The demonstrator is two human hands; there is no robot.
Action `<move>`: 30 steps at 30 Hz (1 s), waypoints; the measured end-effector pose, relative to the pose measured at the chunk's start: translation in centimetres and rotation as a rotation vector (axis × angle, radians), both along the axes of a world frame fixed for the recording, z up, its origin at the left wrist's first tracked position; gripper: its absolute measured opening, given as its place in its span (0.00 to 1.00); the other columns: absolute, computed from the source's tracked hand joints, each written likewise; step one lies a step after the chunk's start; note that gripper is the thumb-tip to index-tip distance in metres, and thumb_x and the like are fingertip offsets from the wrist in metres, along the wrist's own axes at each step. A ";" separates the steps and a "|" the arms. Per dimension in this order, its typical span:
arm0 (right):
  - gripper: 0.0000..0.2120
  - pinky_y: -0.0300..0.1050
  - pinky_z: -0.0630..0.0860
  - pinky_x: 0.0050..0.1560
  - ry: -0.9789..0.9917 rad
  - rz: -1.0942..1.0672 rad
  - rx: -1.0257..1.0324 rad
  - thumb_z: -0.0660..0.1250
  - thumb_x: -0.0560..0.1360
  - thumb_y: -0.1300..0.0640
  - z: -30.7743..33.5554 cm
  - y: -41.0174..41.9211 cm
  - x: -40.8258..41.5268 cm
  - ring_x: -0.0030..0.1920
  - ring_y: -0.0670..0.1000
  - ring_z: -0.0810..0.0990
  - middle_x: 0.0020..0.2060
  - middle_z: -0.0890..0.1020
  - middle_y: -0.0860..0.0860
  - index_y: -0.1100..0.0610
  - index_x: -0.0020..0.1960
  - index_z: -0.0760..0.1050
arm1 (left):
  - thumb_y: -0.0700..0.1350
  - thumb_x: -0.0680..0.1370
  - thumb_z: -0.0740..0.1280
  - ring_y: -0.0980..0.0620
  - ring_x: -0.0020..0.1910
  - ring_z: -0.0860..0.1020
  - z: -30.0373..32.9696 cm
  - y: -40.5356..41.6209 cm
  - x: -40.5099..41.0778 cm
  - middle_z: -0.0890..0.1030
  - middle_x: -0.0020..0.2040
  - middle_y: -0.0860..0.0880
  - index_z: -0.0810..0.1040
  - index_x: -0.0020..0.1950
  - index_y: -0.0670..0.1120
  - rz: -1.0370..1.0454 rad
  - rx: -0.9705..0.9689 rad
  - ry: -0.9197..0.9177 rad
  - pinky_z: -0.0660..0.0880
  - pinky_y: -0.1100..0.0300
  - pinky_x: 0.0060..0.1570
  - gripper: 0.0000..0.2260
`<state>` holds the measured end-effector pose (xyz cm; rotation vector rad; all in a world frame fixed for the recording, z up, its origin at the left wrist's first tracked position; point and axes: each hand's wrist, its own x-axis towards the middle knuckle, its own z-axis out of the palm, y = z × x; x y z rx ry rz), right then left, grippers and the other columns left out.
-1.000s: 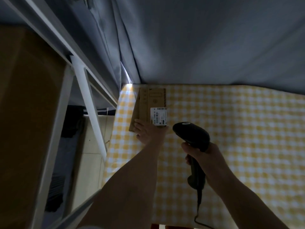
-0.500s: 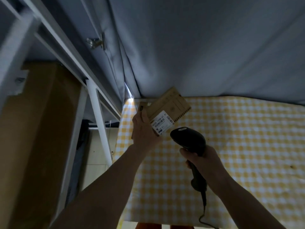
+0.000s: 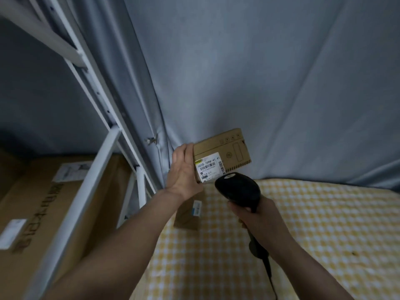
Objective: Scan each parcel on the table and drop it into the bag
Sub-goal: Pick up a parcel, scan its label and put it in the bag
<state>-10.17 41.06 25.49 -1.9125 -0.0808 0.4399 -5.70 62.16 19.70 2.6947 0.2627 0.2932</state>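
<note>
The left hand (image 3: 184, 169) holds a small cardboard parcel (image 3: 223, 154) up in the air above the near-left corner of the tabletop (image 3: 324, 224), with the palm against its left end and the fingers curled round the far side, out of sight. The right hand (image 3: 257, 221) grips the handle of a black scanner (image 3: 238, 189), whose head sits just under the parcel's white label (image 3: 208, 168) and covers that label's lower right corner.

The parcel looks light, since one hand carries it by an end, tilted, without visible strain. Its flat faces and sharp edges suggest stiff board that should take a firm squeeze. The card looks matt, so a slip seems unlikely. Holding it by the short end, as now, leaves the label free. A grip across the two long edges would probably be steadier for the drop.

A second parcel (image 3: 187, 215) lies on the checked cloth just below the left wrist, partly hidden by the forearm. Its own label is blurred.

The bag does not appear anywhere in view. The scanner's window faces away, so I cannot tell whether a beam falls on the barcode. Its cable (image 3: 270, 278) runs off the lower edge. The large cartons (image 3: 43, 213) on the left, behind the white frame (image 3: 91, 174), are blurred, and their print cannot be read.
</note>
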 end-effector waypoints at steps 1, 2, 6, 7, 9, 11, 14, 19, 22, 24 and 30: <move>0.06 0.44 0.71 0.37 -0.018 -0.005 0.016 0.71 0.73 0.57 0.7 -0.2 -0.2 0.33 0.51 0.75 0.31 0.78 0.56 0.56 0.38 0.77 | 0.52 0.61 0.81 0.51 0.72 0.53 0.9 -0.1 -0.1 0.53 0.72 0.48 0.47 0.79 0.46 -0.005 0.011 -0.011 0.60 0.59 0.71 0.57; 0.06 0.45 0.71 0.37 -0.034 -0.009 0.032 0.71 0.73 0.57 1.4 -0.4 -0.5 0.33 0.51 0.75 0.31 0.78 0.57 0.56 0.38 0.77 | 0.51 0.61 0.81 0.51 0.72 0.53 1.8 -0.2 -0.3 0.53 0.73 0.48 0.47 0.79 0.46 -0.009 0.025 -0.026 0.61 0.60 0.70 0.57; 0.09 0.46 0.72 0.36 -0.074 -0.021 0.070 0.71 0.73 0.57 3.3 -1.1 -1.3 0.31 0.50 0.76 0.29 0.77 0.57 0.63 0.40 0.77 | 0.47 0.62 0.80 0.50 0.73 0.54 4.6 -0.5 -0.9 0.54 0.72 0.48 0.48 0.79 0.45 -0.021 0.096 -0.095 0.64 0.61 0.67 0.55; 0.08 0.44 0.73 0.35 -0.082 -0.020 0.078 0.71 0.73 0.58 3.7 -1.2 -1.5 0.29 0.48 0.76 0.28 0.77 0.55 0.62 0.40 0.77 | 0.47 0.62 0.80 0.50 0.73 0.54 5.1 -0.6 -1.2 0.54 0.72 0.47 0.48 0.78 0.45 -0.028 0.113 -0.108 0.63 0.61 0.68 0.54; 0.06 0.39 0.73 0.32 -0.096 -0.014 0.094 0.71 0.73 0.58 4.4 -1.4 -2.0 0.27 0.46 0.76 0.27 0.77 0.52 0.59 0.40 0.77 | 0.46 0.62 0.80 0.49 0.73 0.53 6.1 -0.7 -1.6 0.55 0.72 0.47 0.49 0.78 0.44 -0.038 0.135 -0.126 0.61 0.60 0.70 0.54; 0.05 0.41 0.74 0.33 -0.108 -0.013 0.108 0.71 0.73 0.58 4.8 -1.6 -2.4 0.29 0.47 0.77 0.28 0.77 0.53 0.60 0.42 0.77 | 0.46 0.62 0.80 0.49 0.73 0.53 6.9 -0.8 -2.0 0.55 0.73 0.47 0.49 0.78 0.44 -0.040 0.150 -0.139 0.62 0.58 0.70 0.54; 0.05 0.39 0.74 0.31 -0.140 -0.003 0.095 0.70 0.74 0.58 5.2 -1.9 -2.8 0.27 0.47 0.77 0.28 0.78 0.53 0.59 0.43 0.78 | 0.45 0.63 0.79 0.48 0.73 0.53 7.7 -1.0 -2.4 0.57 0.73 0.46 0.50 0.78 0.44 -0.048 0.162 -0.169 0.65 0.56 0.68 0.52; 0.03 0.32 0.71 0.27 -0.143 0.013 0.120 0.70 0.74 0.58 5.6 -2.0 -3.3 0.24 0.41 0.75 0.27 0.77 0.50 0.55 0.42 0.77 | 0.46 0.64 0.79 0.49 0.72 0.55 8.1 -1.3 -2.8 0.58 0.72 0.47 0.51 0.78 0.45 -0.046 0.183 -0.205 0.66 0.55 0.68 0.51; 0.06 0.31 0.70 0.26 -0.163 0.004 0.118 0.71 0.74 0.59 5.7 -1.9 -3.3 0.23 0.40 0.75 0.25 0.77 0.49 0.53 0.40 0.76 | 0.46 0.64 0.79 0.49 0.72 0.54 8.3 -1.3 -2.9 0.58 0.72 0.47 0.51 0.78 0.45 -0.052 0.188 -0.218 0.65 0.56 0.69 0.51; 0.07 0.31 0.70 0.26 -0.166 -0.006 0.125 0.71 0.73 0.60 5.8 -1.9 -3.3 0.23 0.40 0.75 0.23 0.76 0.47 0.51 0.40 0.76 | 0.47 0.64 0.79 0.50 0.71 0.54 8.5 -1.4 -2.9 0.58 0.72 0.47 0.51 0.78 0.45 -0.057 0.192 -0.221 0.64 0.57 0.69 0.51; 0.06 0.32 0.73 0.28 -0.172 -0.003 0.126 0.70 0.74 0.59 5.5 -1.7 -3.2 0.25 0.40 0.77 0.26 0.78 0.49 0.49 0.43 0.76 | 0.49 0.64 0.80 0.50 0.71 0.55 8.2 -1.3 -2.5 0.58 0.71 0.47 0.52 0.77 0.45 -0.067 0.214 -0.218 0.65 0.55 0.69 0.51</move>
